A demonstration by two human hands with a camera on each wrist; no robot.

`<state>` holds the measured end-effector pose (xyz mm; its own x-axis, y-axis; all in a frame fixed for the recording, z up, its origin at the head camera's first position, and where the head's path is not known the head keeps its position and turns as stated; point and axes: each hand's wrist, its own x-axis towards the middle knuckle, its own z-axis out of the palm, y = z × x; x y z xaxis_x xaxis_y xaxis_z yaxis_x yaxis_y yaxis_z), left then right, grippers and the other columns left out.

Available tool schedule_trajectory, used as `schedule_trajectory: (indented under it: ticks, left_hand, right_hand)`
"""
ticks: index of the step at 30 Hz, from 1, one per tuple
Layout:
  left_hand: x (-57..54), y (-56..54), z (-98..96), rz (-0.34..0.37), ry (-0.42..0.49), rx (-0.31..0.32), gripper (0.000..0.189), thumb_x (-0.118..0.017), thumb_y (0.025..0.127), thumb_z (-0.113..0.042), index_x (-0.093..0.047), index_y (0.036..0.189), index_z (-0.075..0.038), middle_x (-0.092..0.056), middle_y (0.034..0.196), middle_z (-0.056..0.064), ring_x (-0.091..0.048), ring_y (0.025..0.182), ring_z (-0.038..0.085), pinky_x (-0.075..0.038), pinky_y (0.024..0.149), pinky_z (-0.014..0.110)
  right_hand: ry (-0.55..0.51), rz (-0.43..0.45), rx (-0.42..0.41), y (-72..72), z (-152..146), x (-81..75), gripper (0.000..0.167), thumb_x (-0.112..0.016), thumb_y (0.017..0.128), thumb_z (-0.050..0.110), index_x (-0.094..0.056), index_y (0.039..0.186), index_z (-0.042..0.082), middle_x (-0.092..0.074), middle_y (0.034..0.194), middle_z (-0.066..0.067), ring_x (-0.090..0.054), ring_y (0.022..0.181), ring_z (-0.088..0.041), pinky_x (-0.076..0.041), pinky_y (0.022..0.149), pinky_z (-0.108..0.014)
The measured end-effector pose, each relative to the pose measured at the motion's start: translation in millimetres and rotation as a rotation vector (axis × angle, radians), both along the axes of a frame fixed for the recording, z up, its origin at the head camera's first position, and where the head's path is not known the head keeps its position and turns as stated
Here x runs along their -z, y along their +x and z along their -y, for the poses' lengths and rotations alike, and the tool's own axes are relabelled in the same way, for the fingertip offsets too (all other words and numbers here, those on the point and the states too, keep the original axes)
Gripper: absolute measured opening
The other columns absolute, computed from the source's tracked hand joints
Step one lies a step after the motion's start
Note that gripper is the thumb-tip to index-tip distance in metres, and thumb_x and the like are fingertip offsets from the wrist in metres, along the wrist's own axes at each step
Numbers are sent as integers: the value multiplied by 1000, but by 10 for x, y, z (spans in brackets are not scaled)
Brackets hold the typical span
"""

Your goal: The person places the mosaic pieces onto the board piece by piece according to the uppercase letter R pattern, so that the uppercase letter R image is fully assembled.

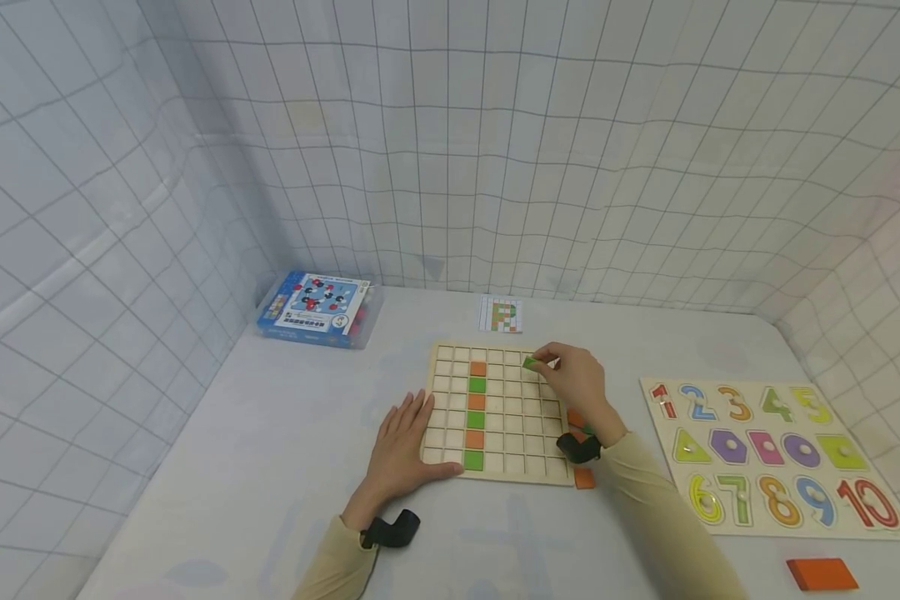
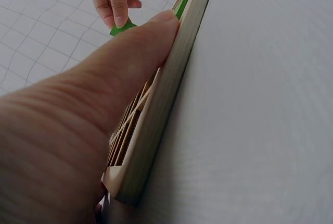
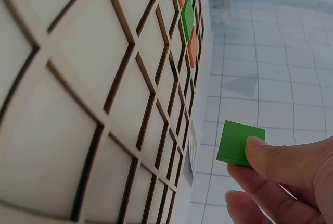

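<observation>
The right hand (image 1: pixel 576 379) pinches a green tile (image 1: pixel 529 363) between thumb and fingers, holding it over the far right part of a wooden grid board (image 1: pixel 510 421); in the right wrist view a gap shows between the tile and the board. The left hand (image 1: pixel 401 446) grips nothing: its straight fingers rest along the board's left side, and its thumb lies on the near rim, the tip just beside the lowest tile. Between the two hands, the third column from the left holds a tile column (image 1: pixel 476 402) of alternating orange and green, running from the second row down to the near edge. Loose tiles, among them an orange one (image 1: pixel 585 478), lie on the worktop (image 1: pixel 270 467) under and just nearer than the right wrist, beside the board's right edge. Ahead of both hands, beyond the board, lies a small card (image 1: pixel 500 315) with a coloured grid pattern. A blue box (image 1: pixel 315 308) with a molecule picture stands ahead and to the left of the left hand. To the right of the right forearm lies a number and shape puzzle (image 1: pixel 840 532), with an orange block (image 1: pixel 822 574) just nearer than it.
</observation>
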<state>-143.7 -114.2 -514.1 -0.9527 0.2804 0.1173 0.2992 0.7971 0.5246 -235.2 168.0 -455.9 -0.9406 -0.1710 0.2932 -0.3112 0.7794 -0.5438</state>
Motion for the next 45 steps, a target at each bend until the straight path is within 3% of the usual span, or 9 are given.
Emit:
schedule_trajectory:
  ticks: [15, 22, 35, 40, 45]
  left_hand:
    - [-11, 6, -10, -4, -1, 0, 109, -73, 68, -61, -29, 148, -2, -24, 153, 16, -12, 142, 31, -8, 112, 49]
    - [-11, 7, -5, -8, -5, 1, 109, -72, 69, -62, -29, 148, -2, -24, 153, 16, -12, 142, 31, -9, 112, 49]
    - [3, 9, -7, -11, -1, -4, 109, -73, 68, -62, -29, 148, -1, -24, 153, 16, -12, 142, 31, -10, 112, 49]
    - [-7, 10, -6, -9, 3, 0, 109, -72, 68, -62, -29, 148, -2, -24, 153, 16, -12, 142, 31, -9, 112, 49]
    - [8, 3, -11, -12, -3, -3, 109, -72, 68, -62, -29, 148, -2, -24, 153, 16, -12, 142, 31, -9, 112, 49]
  right_hand:
    - [69, 104, -40, -116, 348, 64, 9, -71, 87, 20, -73, 93, 14, -70, 88, 1, -61, 70, -16, -43, 48, -26]
    - [82, 155, -56, -151, 440, 85, 7, -71, 86, 19, -73, 92, 15, -69, 89, 1, -57, 61, -13, -42, 48, -28]
    - [102, 146, -73, -201, 520, 127, 8, -70, 87, 18, -73, 94, 14, -69, 90, 0, -61, 69, -16, -46, 51, -29]
    - [149, 146, -72, -236, 525, 155, 10, -70, 88, 18, -74, 95, 13, -67, 89, 0, -60, 82, -20, -49, 57, -31]
    - [213, 132, -83, -254, 524, 179, 11, -69, 88, 19, -75, 95, 12, -61, 84, -1, -55, 82, -21, -48, 56, -32]
